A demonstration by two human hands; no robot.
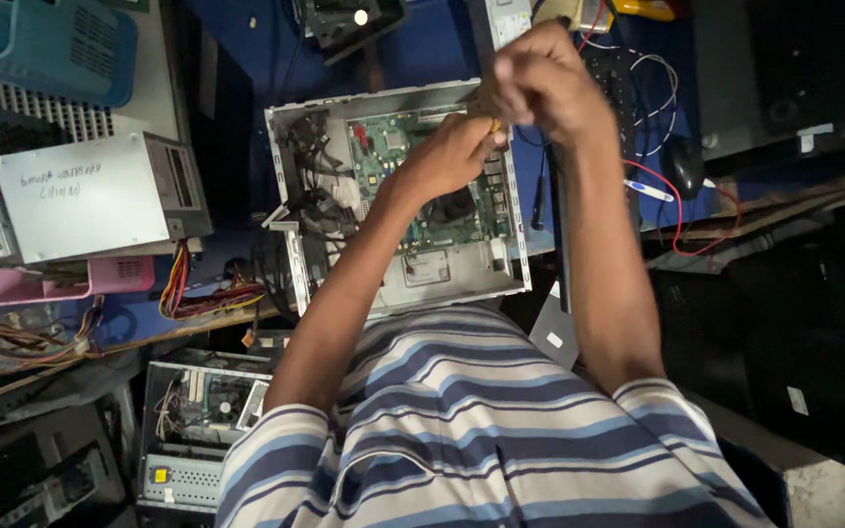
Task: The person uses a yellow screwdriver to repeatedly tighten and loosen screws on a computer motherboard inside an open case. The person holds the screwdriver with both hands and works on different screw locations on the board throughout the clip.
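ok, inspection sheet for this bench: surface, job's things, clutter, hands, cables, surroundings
surface: blue bench top, mostly covered.
job's things: open PC case, lid off, green motherboard exposed; small yellowish part at the left fingertips, too small to identify.
clutter: grey power supply to the left, pink box under it, blue basket, pen, mouse.
hands: left hand and right hand meet above the case, both pinched; right blurred.
cables: red wire on the right, coloured wire bundle, black cables in the case.
surroundings: second open case lower down, dark units on the right.
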